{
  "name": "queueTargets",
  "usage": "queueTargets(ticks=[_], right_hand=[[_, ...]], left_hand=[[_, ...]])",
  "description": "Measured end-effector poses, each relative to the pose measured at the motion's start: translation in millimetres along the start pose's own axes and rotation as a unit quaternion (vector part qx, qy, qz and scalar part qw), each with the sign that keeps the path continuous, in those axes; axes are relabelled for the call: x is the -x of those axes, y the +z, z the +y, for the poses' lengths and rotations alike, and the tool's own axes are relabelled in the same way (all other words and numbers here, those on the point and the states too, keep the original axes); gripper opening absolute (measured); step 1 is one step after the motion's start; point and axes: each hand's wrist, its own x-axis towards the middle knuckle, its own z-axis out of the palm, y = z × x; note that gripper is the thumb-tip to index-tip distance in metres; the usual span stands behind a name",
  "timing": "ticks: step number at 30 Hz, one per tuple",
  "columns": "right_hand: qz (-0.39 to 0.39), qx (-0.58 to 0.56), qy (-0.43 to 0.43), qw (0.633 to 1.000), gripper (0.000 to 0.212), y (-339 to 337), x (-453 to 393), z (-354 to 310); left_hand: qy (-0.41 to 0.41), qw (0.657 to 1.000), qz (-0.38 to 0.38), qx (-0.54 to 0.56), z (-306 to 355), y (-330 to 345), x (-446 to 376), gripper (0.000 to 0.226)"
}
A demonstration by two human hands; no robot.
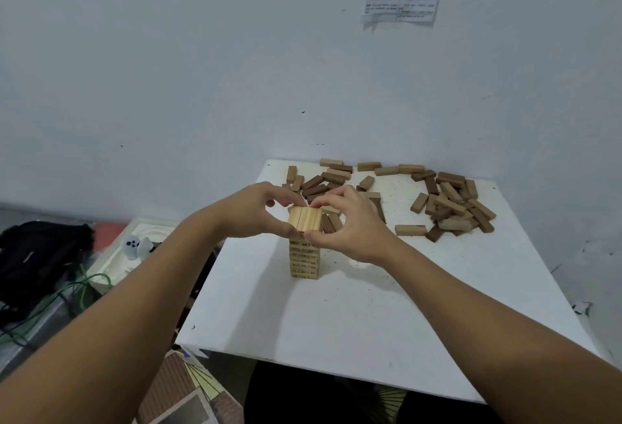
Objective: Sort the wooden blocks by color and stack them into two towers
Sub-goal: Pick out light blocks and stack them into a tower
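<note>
Centre of the frame, on the white table (336,322), a light tower (304,260) of pale wooden blocks stands upright, several layers high; its top layer (305,219) is three pale blocks side by side, and both hands are on it right now; the left hand (259,210) comes in from the lower left, thumb at the near edge and fingers curled over the far edge, pinching that layer; the right hand (346,221) mirrors it from the lower right, thumb pressed to the near right corner, fingers bent down onto the far side; so both hands grip the same top layer between thumb and fingertips; behind the hands, just above centre, a loose heap of darker blocks (319,181) lies flat and jumbled; further right, well apart from the tower, a second scattered pile (454,203) mixes tan and dark brown pieces; one lone block (410,230) lies flat near that pile's lower left edge; upper right of the frame, a paper note (400,8) is stuck on the wall; at the left edge, a black bag (40,255) and green cable (67,292) sit beside the table.
</note>
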Motion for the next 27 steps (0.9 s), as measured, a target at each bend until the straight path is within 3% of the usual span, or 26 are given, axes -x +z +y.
queueTargets(ticks=[5, 15, 22, 27], right_hand=[[-0.008, -0.008, 0.014, 1.0, 0.06, 3.3, 1.9, 3.7], [-0.034, 0.002, 0.033, 0.999, 0.057, 2.1, 3.7, 7.3], [-0.045, -0.028, 0.039, 0.998, 0.082, -0.4, 9.6, 12.2], [-0.039, -0.042, 0.039, 0.998, 0.073, 0.9, 11.9, 17.5]], left_hand=[[-0.014, 1.0, -0.009, 0.014, -5.9, 1.8, -2.0, 0.047], [-0.023, 0.998, -0.018, 0.059, -7.6, 7.8, -0.6, 0.049], [-0.037, 0.993, -0.018, 0.11, -22.4, 4.4, 6.3, 0.067], [-0.05, 0.991, -0.014, 0.12, -30.4, 6.8, 6.3, 0.062]])
